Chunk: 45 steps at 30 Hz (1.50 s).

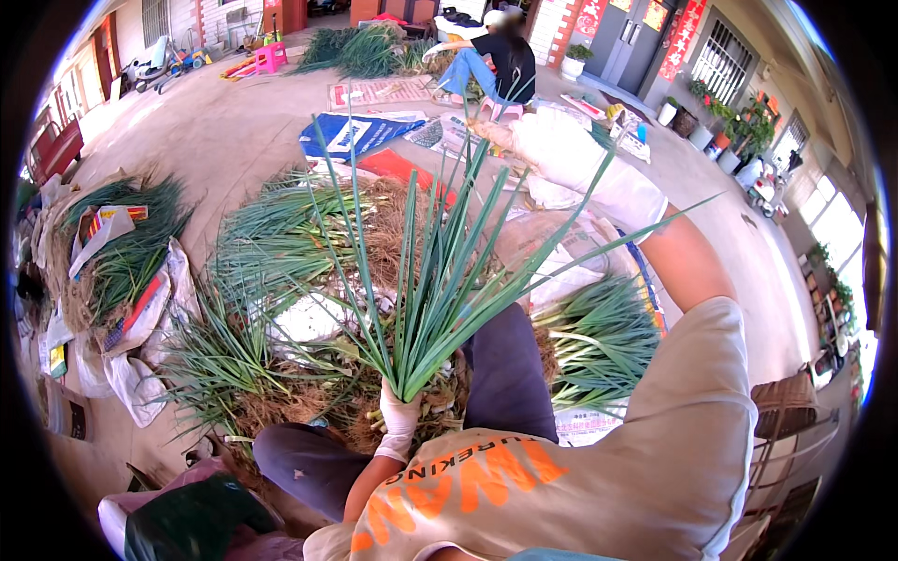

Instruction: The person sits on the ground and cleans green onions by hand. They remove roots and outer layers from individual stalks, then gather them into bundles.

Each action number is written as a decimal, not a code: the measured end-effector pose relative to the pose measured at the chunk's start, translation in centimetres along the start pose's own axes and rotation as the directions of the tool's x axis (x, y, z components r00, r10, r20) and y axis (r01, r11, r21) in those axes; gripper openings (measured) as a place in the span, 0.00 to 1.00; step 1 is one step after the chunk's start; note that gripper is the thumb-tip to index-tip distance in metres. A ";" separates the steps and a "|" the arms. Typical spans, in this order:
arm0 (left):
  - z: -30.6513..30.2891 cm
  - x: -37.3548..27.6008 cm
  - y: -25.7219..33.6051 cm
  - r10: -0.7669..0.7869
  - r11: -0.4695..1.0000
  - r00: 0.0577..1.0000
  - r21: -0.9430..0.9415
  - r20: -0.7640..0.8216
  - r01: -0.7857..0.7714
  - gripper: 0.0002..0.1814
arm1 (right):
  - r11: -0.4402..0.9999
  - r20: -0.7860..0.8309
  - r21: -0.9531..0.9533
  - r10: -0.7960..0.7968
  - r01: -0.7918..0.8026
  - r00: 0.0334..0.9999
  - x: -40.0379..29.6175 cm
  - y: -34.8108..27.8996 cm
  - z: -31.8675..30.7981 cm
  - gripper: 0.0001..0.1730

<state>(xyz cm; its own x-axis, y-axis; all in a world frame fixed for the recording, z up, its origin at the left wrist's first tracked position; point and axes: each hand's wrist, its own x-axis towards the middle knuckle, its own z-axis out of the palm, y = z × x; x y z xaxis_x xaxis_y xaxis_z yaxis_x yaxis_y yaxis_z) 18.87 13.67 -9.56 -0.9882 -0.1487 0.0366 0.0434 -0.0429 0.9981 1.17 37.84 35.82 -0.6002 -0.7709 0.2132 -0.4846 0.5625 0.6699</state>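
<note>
My left hand (400, 414), in a pale glove, grips a bunch of long green onions (435, 280) low down, above my lap. The leaves fan upward and outward. My right hand (515, 144), in a white glove with soiled fingers, reaches far forward past the leaf tips; whether its fingers hold anything is unclear. Beneath the bunch lies a loose heap of green onions (224, 350) with brown roots. Beyond it, a larger pile of green onions (280, 238) has its roots towards the middle. More green onions with pale stems (603, 343) lie by my right knee.
Another pile of green onions (133, 245) rests on sacks at the left. A blue sack (358, 133) lies flat ahead. Farther off, a person (501, 63) sits on a low stool beside more green onions (358, 49). A pink stool (271, 57) stands left of them.
</note>
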 end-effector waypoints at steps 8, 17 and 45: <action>0.3 0.0 1.7 0.172 0.982 0.985 0.087 -0.028 -0.169 0.32 | 0.991 -0.232 0.133 0.044 -0.013 0.972 -1.3 0.7 1.1 0.10; 0.1 -0.4 1.9 0.164 0.978 0.986 0.126 0.029 -0.167 0.39 | 0.940 0.041 0.128 0.314 -0.316 0.949 3.1 4.0 0.4 0.17; 0.2 0.2 -0.3 0.243 0.959 0.970 0.153 -0.004 -0.239 0.31 | 0.913 0.215 0.387 0.043 -0.126 0.976 2.4 3.9 1.2 0.11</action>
<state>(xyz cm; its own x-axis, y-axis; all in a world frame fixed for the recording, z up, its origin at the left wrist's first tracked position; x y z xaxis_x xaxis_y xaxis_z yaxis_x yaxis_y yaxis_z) 18.66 13.90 -9.88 -0.9476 -0.1584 0.2775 0.2556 0.1451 0.9558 -2.91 38.55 38.15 -0.7433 -0.6637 0.0841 -0.6135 0.7264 0.3096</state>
